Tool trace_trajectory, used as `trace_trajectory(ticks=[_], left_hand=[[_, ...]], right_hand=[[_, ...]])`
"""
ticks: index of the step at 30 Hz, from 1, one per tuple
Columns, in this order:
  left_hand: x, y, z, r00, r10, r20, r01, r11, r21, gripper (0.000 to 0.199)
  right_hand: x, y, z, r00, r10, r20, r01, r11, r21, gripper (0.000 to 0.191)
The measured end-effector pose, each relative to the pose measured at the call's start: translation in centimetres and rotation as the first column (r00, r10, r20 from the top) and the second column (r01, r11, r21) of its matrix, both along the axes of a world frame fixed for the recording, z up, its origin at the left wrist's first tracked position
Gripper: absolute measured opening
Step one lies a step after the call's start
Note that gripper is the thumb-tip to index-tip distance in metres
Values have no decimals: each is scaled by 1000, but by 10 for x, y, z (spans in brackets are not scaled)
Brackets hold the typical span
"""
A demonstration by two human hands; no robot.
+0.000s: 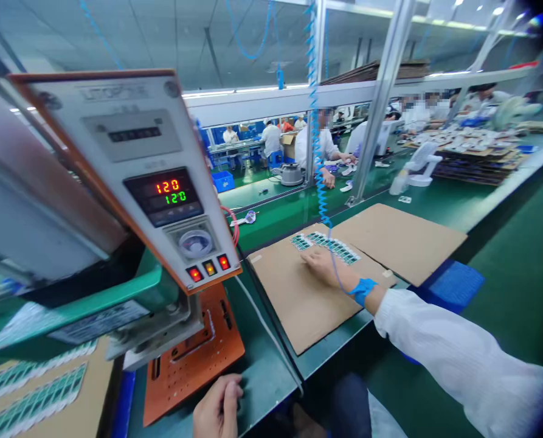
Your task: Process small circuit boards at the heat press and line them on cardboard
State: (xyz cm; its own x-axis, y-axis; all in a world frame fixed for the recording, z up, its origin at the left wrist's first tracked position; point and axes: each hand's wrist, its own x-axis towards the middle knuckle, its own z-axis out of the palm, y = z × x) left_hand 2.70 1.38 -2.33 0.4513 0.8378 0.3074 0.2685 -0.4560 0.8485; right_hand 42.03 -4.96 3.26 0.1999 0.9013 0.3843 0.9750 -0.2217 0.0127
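Note:
My right hand (323, 266), wearing a blue wrist strap (363, 290) with a coiled cord, reaches over a cardboard sheet (293, 304). Its fingers are bent together just below the near end of a row of small green-and-white circuit boards (339, 248); whatever the fingertips pinch, if anything, is hidden. Near the table's front edge, my left hand (217, 406) rests with curled fingers and the thumb over them, nothing visible in it. Beside it lies the orange perforated base plate (193, 359) of a heat press, whose control box (134, 176) shows 120 twice.
More green boards (38, 395) lie on cardboard at lower left. A second cardboard sheet (399, 240) lies over a blue bin (453, 286). A white fan (421, 164) and stacked trays of parts (472, 152) stand farther right. Co-workers sit across the line. A grey cable (271, 334) crosses the table.

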Motion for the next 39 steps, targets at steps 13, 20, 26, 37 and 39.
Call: trace_trajectory(ticks=[13, 20, 26, 37, 39], left_hand=[[5, -16, -2, 969, 14, 247, 44, 973, -228, 48], [4, -18, -3, 975, 89, 206, -53, 984, -170, 45], [4, -19, -2, 973, 111, 203, -75, 982, -175, 47], [3, -16, -4, 980, 123, 154, -92, 977, -194, 50], [3, -16, -3, 979, 123, 164, -89, 975, -204, 51]], right_hand=[[-270, -17, -44, -329, 185, -926, 133, 980, 148, 48], [-262, -5, -43, -156, 91, -984, -161, 980, 116, 51], [-260, -1, -42, -240, 30, -970, -338, 934, 113, 52], [-267, 0, -44, -145, 133, -980, -290, 942, 171, 53], [-268, 0, -44, -171, 133, -976, -297, 938, 180, 52]])
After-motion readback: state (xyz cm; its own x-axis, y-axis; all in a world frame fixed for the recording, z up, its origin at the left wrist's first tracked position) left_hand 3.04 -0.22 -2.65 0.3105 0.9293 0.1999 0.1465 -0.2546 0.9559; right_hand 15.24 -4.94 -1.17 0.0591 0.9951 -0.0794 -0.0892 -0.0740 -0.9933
